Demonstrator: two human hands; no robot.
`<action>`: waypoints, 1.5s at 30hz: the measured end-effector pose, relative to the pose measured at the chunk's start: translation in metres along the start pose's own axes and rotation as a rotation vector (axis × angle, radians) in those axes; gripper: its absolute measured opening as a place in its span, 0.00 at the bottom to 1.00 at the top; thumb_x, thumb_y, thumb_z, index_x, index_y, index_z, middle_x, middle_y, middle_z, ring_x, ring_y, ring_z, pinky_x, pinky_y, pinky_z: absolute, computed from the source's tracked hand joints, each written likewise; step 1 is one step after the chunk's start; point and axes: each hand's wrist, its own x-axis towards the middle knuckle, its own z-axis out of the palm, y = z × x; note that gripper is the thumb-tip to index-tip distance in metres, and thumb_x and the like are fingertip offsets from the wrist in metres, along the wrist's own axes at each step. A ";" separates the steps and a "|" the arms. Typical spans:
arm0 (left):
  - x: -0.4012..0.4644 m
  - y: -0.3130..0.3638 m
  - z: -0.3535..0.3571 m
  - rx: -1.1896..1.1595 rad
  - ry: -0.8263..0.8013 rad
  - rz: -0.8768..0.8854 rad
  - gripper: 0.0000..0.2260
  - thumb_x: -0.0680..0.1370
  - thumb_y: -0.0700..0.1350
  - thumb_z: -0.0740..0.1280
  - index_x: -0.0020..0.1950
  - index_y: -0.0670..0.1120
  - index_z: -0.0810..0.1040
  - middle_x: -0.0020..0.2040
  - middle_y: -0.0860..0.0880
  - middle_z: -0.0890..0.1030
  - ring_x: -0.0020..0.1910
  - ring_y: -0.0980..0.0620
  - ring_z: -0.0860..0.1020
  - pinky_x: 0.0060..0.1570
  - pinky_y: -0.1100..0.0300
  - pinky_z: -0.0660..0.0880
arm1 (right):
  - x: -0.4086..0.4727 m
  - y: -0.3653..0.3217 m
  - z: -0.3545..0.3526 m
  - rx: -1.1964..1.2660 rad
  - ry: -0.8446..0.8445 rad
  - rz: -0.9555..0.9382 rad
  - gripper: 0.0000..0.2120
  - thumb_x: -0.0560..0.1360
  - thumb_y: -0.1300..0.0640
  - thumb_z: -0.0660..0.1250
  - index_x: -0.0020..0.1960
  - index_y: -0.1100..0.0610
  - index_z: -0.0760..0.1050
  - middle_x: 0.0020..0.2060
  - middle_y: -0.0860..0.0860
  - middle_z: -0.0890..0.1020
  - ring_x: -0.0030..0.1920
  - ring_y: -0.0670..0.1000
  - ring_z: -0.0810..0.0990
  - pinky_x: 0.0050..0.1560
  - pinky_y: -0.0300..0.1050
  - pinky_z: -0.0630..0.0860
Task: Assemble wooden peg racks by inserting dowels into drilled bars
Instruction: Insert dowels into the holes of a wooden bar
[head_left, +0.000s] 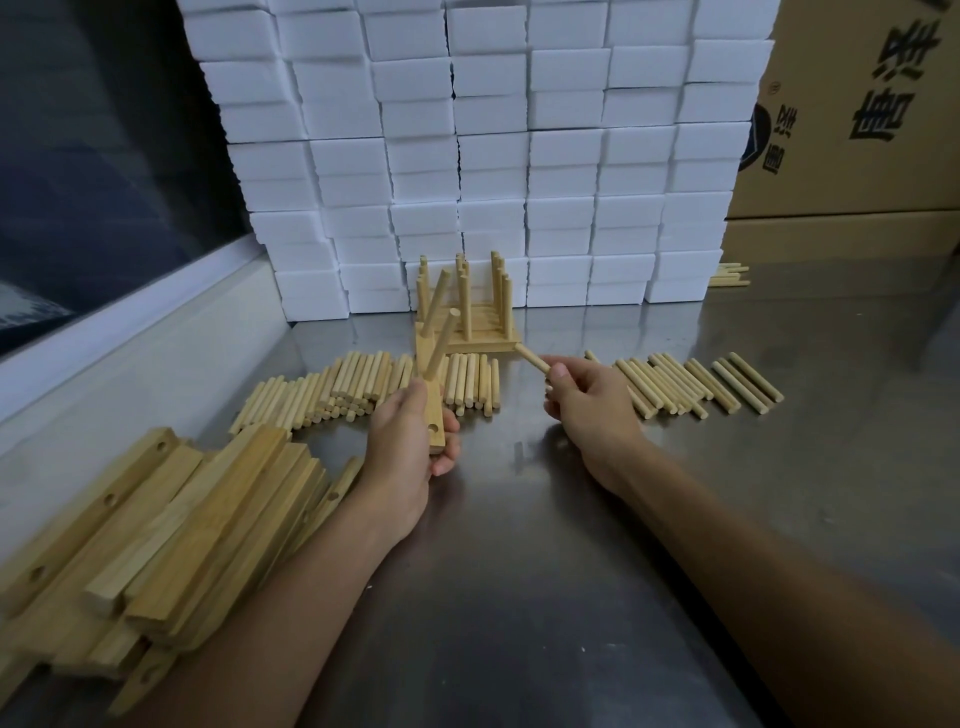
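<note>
Left hand (410, 441) fingers gripping drilled bar (435, 415), right hand (587, 402) apparently pinching dowel (534, 359)

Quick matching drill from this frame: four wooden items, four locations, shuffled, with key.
Things:
1. drilled bar with two dowels in it
2. single loose dowel
3. pile of drilled bars
4. finished peg racks

Places:
A. lying on the steel table at the near left
B. standing at the foot of the white boxes
C. gripped in the left hand
D. pinched in the right hand

Pairs: 1-C, 2-D, 3-A, 4-B
</note>
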 end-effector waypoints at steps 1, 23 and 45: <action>0.000 0.000 0.000 0.000 -0.001 0.000 0.13 0.86 0.46 0.55 0.50 0.39 0.74 0.32 0.45 0.73 0.21 0.52 0.69 0.19 0.65 0.59 | -0.002 0.000 0.002 -0.056 -0.014 -0.056 0.12 0.84 0.58 0.57 0.59 0.56 0.79 0.38 0.50 0.77 0.37 0.46 0.75 0.44 0.44 0.77; 0.001 0.000 -0.002 -0.058 -0.014 -0.033 0.14 0.85 0.48 0.55 0.52 0.40 0.74 0.27 0.49 0.72 0.19 0.53 0.66 0.19 0.67 0.55 | -0.029 -0.011 0.018 -0.333 -0.186 -0.569 0.23 0.69 0.41 0.75 0.33 0.61 0.76 0.23 0.49 0.71 0.25 0.44 0.66 0.28 0.41 0.62; -0.001 0.000 -0.001 0.015 0.013 -0.008 0.11 0.86 0.48 0.54 0.51 0.43 0.70 0.34 0.45 0.69 0.19 0.56 0.62 0.17 0.68 0.55 | -0.042 -0.035 0.025 -0.887 -0.180 -0.999 0.12 0.77 0.51 0.70 0.39 0.58 0.83 0.31 0.53 0.75 0.32 0.55 0.73 0.32 0.45 0.63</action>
